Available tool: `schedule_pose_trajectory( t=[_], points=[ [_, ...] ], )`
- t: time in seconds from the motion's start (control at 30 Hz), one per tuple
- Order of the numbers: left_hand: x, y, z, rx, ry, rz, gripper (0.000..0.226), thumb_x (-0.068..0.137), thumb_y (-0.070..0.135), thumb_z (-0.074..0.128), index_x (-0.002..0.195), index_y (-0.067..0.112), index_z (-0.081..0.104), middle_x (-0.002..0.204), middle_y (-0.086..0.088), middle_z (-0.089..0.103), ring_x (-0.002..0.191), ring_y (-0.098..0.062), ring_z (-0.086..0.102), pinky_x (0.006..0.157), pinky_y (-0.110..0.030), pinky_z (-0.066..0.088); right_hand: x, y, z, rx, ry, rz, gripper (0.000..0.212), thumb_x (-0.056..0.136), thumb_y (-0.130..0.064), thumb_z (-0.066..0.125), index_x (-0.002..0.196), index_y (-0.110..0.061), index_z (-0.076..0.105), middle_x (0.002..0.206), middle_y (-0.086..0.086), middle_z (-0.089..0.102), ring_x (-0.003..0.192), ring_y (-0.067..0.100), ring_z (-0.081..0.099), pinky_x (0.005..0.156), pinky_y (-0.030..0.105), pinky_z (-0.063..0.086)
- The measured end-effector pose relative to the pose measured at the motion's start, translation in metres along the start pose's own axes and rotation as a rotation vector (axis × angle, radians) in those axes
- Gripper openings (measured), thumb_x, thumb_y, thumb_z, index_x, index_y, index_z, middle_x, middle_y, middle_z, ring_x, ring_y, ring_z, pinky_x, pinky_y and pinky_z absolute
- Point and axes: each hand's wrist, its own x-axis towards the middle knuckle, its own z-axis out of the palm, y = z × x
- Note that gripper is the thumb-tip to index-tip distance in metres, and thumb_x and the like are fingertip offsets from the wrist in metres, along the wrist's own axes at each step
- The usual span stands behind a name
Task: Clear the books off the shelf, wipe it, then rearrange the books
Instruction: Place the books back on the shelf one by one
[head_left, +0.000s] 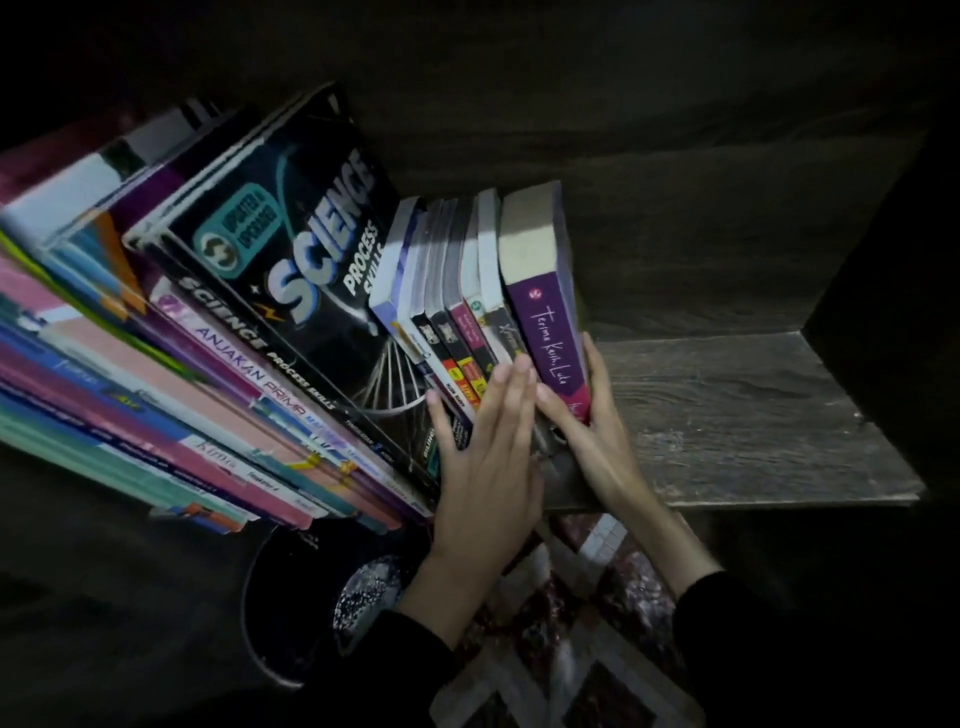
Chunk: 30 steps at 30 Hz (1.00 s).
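Note:
A dark wooden shelf (753, 415) holds a row of books. On the left lean several large workbooks, the front one a black Science Process Skills book (291, 270). To their right stand several small paperbacks (457, 301), ending in a purple novel (550, 332). My left hand (483, 467) lies flat, fingers together, against the spines of the small paperbacks. My right hand (587, 415) grips the lower end of the purple novel, thumb on its spine and fingers on its right side.
Right of the purple novel the shelf board is bare up to the dark side panel (872, 291). Below the shelf edge, a dark round object (291, 608) and a patterned red and white floor covering (571, 649). The surroundings are dim.

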Motion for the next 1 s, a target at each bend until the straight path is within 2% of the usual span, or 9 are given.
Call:
schedule_pose_trajectory(
  t=[0.1, 0.2, 0.4, 0.5, 0.67, 0.7, 0.77, 0.83, 1.0],
  points=[
    [0.001, 0.009, -0.004, -0.046, -0.021, -0.020, 0.084, 0.083, 0.033, 0.057, 0.150, 0.003, 0.016, 0.160, -0.009, 0.005, 0.148, -0.024, -0.009, 0.114, -0.062, -0.009, 0.004, 0.003, -0.016, -0.319, -0.047, 0.053, 0.100, 0.062, -0.092, 0.038, 0.147, -0.052, 0.002, 0.160, -0.001, 0.015, 0.147, 0.021, 0.010, 0.118, 0.053, 0.008],
    [0.000, 0.017, -0.009, -0.062, -0.035, -0.026, 0.088, 0.075, 0.025, 0.065, 0.150, 0.003, 0.024, 0.160, -0.012, 0.011, 0.148, -0.029, -0.005, 0.115, -0.058, -0.011, 0.000, -0.002, -0.025, -0.422, -0.101, 0.076, 0.103, 0.061, -0.089, 0.031, 0.149, -0.045, 0.002, 0.160, 0.002, 0.013, 0.148, 0.021, 0.007, 0.117, 0.048, 0.000],
    [0.000, 0.017, -0.022, -0.139, -0.045, -0.027, 0.083, 0.075, 0.021, 0.064, 0.149, 0.003, 0.029, 0.159, -0.015, 0.014, 0.148, -0.030, 0.005, 0.116, -0.059, -0.001, -0.002, -0.017, -0.035, -0.331, -0.139, 0.122, 0.107, 0.069, -0.070, 0.066, 0.152, -0.035, 0.008, 0.156, -0.002, 0.029, 0.141, 0.022, 0.030, 0.115, 0.048, 0.026],
    [-0.003, 0.016, -0.026, -0.169, -0.056, -0.010, 0.086, 0.073, 0.020, 0.061, 0.150, 0.004, 0.027, 0.159, -0.016, 0.011, 0.148, -0.031, 0.005, 0.116, -0.058, 0.005, -0.010, -0.022, -0.033, -0.331, -0.149, 0.137, 0.124, 0.053, -0.079, 0.066, 0.151, -0.038, 0.004, 0.153, -0.002, 0.034, 0.138, 0.022, 0.037, 0.112, 0.050, 0.032],
    [-0.004, 0.012, -0.035, -0.227, -0.053, -0.006, 0.085, 0.072, 0.016, 0.059, 0.151, 0.007, 0.026, 0.159, -0.017, 0.011, 0.148, -0.033, 0.003, 0.116, -0.053, 0.005, -0.016, -0.018, -0.032, -0.350, -0.106, 0.113, 0.124, 0.048, -0.081, 0.072, 0.145, -0.050, 0.001, 0.150, -0.002, 0.039, 0.133, 0.023, 0.044, 0.109, 0.053, 0.035],
    [-0.004, 0.011, -0.039, -0.258, -0.044, -0.001, 0.082, 0.075, 0.015, 0.055, 0.151, 0.007, 0.026, 0.159, -0.018, 0.011, 0.148, -0.033, 0.002, 0.117, -0.051, 0.004, -0.020, -0.021, -0.030, -0.357, -0.067, 0.086, 0.121, 0.055, -0.072, 0.075, 0.148, -0.046, 0.001, 0.152, 0.000, 0.036, 0.134, 0.024, 0.041, 0.110, 0.052, 0.033],
    [-0.004, 0.006, -0.049, -0.330, -0.020, 0.022, 0.075, 0.079, 0.014, 0.044, 0.151, 0.007, 0.025, 0.159, -0.019, 0.011, 0.148, -0.032, -0.001, 0.118, -0.047, 0.002, -0.029, -0.034, -0.025, -0.351, 0.076, -0.045, 0.101, 0.075, -0.036, 0.078, 0.152, -0.033, 0.012, 0.151, 0.006, 0.035, 0.137, 0.025, 0.036, 0.113, 0.050, 0.030],
    [-0.002, 0.000, -0.064, -0.380, 0.024, 0.041, 0.072, 0.080, 0.013, 0.039, 0.151, 0.007, 0.025, 0.159, -0.019, 0.013, 0.148, -0.031, -0.001, 0.119, -0.045, 0.002, -0.041, -0.049, -0.017, -0.346, 0.251, -0.215, 0.077, 0.086, -0.009, 0.066, 0.150, -0.022, 0.027, 0.146, 0.010, 0.040, 0.135, 0.023, 0.036, 0.113, 0.047, 0.030],
    [-0.006, -0.042, -0.106, -0.447, 0.277, -0.082, 0.065, 0.087, 0.010, 0.043, 0.149, 0.011, 0.025, 0.158, -0.012, 0.015, 0.148, -0.030, 0.004, 0.120, -0.046, 0.006, -0.068, -0.102, 0.027, -0.276, 0.423, -0.637, 0.041, 0.085, -0.003, 0.050, 0.125, -0.005, 0.056, 0.117, 0.008, 0.057, 0.110, 0.022, 0.053, 0.098, 0.034, 0.042]
  ],
)
